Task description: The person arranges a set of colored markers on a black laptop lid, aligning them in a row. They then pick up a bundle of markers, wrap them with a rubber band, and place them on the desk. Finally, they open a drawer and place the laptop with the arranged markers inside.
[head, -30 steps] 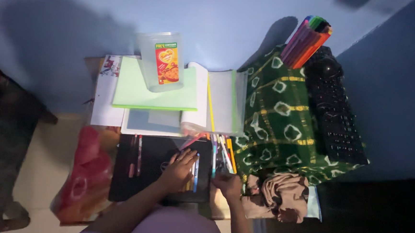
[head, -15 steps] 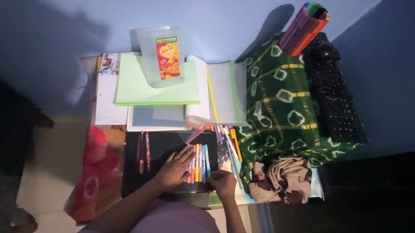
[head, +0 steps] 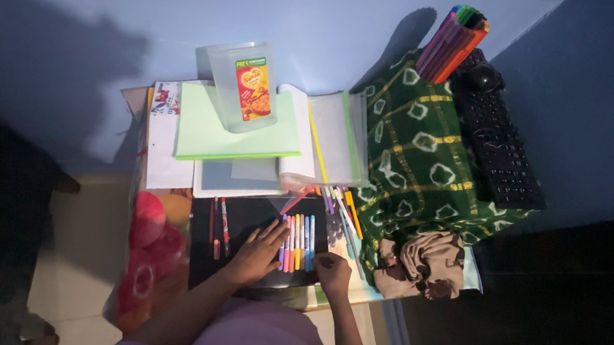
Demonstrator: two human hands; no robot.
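Black and closed, a laptop (head: 246, 243) is seen from the head camera lying at the near edge of a crowded desk, with a row of coloured marker pens (head: 297, 241) lined up side by side on its lid. The left hand (head: 256, 251) is laid flat and open on the lid, fingers spread, its fingertips touching the leftmost pens of the row; nothing is gripped. The right hand (head: 332, 273) is curled loosely at the right end of the row, beside the blue pen; whether a pen is pinched in it cannot be told in the dim light. Two more pens (head: 219, 225) are left apart on the lid's left side. Behind the laptop, a clear plastic container (head: 245, 87) is stood on a pale green folder (head: 235, 132) beside an open binder (head: 330, 145). A green patterned cloth (head: 417, 165), a black keyboard (head: 500, 156) and a tilted bundle of markers (head: 453, 43) are seen to the right.
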